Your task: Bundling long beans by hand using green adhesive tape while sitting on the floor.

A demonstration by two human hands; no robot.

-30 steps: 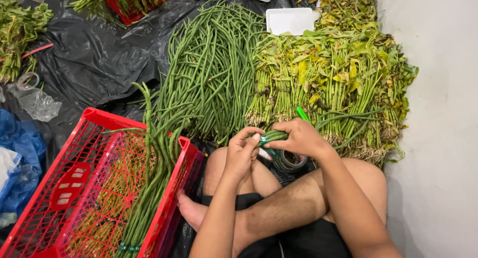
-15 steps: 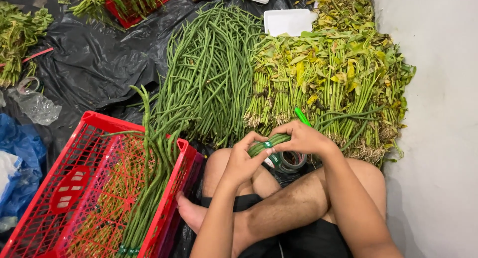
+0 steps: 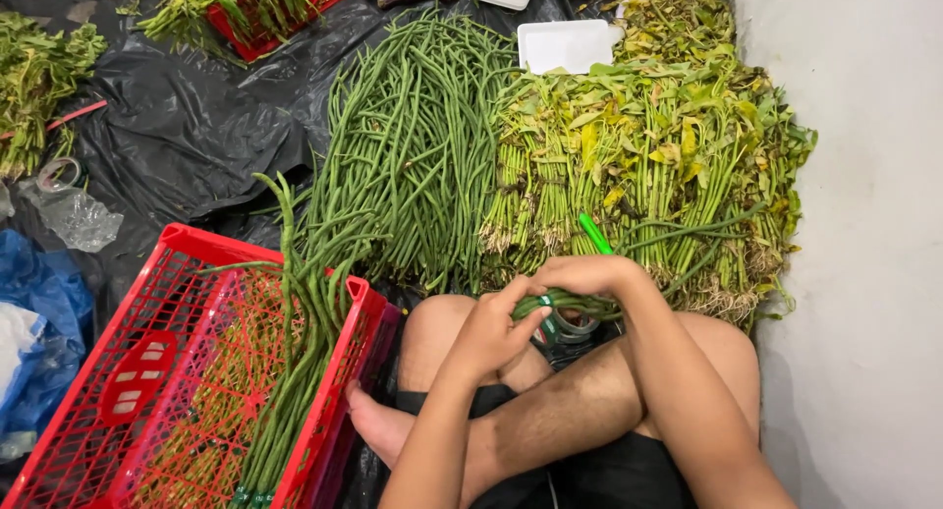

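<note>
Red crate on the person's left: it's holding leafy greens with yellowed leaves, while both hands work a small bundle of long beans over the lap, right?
Not quite. The red crate holds long beans, not leafy greens; the yellowed leafy greens lie stacked on the floor by the wall. The head view shows this. The left hand and right hand do hold a small bean bundle over the lap.

At lower left of the frame my red plastic crate point(image 3: 128, 411) holds a few long beans. A black plastic sheet point(image 3: 206, 126) covers the floor at upper left. A white foam tray point(image 3: 565, 45) lies top centre, and leafy stalk bundles point(image 3: 658, 165) fill the upper right beside the pale wall point(image 3: 855, 224).
</note>
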